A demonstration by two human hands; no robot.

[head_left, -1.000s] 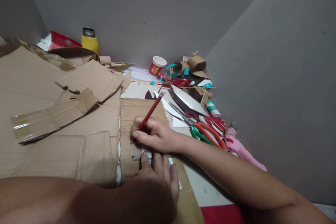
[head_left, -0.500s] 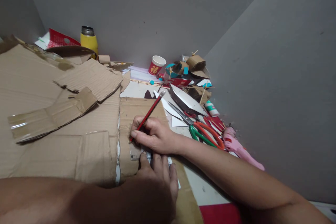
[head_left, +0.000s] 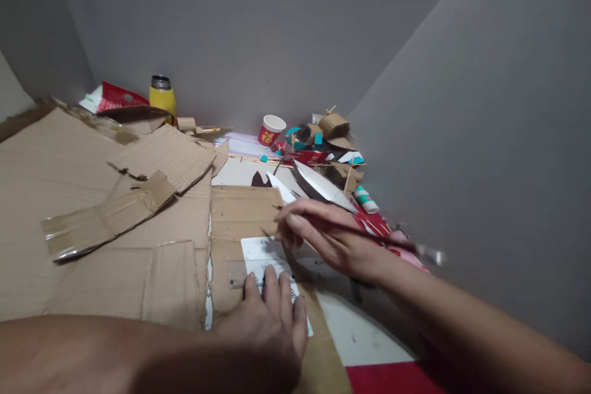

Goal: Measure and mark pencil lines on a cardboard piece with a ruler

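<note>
My left hand (head_left: 272,314) lies with fingers stretched out and apart, pressing down on a clear ruler (head_left: 236,277). The ruler lies across a white printed label (head_left: 256,249) on a strip of brown cardboard (head_left: 244,203). Above and right of the label, my right hand (head_left: 330,237) is closed around a pencil (head_left: 418,250), its tip pointing left and its blurred end reaching back over the wrist. The pencil is held off the cardboard. My right hand and forearm hide most of the scissors.
Large cardboard sheets (head_left: 83,184) and a taped strip (head_left: 111,215) cover the left. At the back stand a yellow bottle (head_left: 162,98) and a red paper cup (head_left: 271,131). Cardboard scraps (head_left: 335,126), a green-and-white tube (head_left: 367,200) and a pink glue gun (head_left: 409,257) lie right.
My right hand has lifted the pencil off the cardboard and moved right, with the pencil now tipped back. This uncovers the label. My left hand stays on the ruler. The view has shifted slightly.
</note>
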